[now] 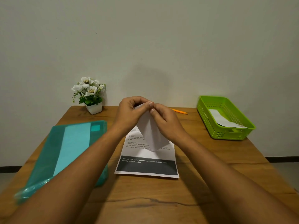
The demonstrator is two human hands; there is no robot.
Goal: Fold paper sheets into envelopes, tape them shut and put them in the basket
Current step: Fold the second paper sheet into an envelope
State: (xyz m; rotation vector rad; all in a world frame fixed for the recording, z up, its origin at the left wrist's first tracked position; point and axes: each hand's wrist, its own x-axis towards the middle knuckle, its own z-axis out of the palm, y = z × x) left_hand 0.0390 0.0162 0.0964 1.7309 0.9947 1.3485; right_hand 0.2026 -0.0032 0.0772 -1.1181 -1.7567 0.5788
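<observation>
Counter shows between forearms, lower centre. Left hand and right hand pinch top of folded white paper, lifted; basket near counter's right edge.

My left hand and right hand are bare. My left forearm and right forearm are bare too, uncovered as far as I can see them, narrowing toward slim wrists. My thumbnails are short, pale and rounded, trimmed close to the tips.
</observation>
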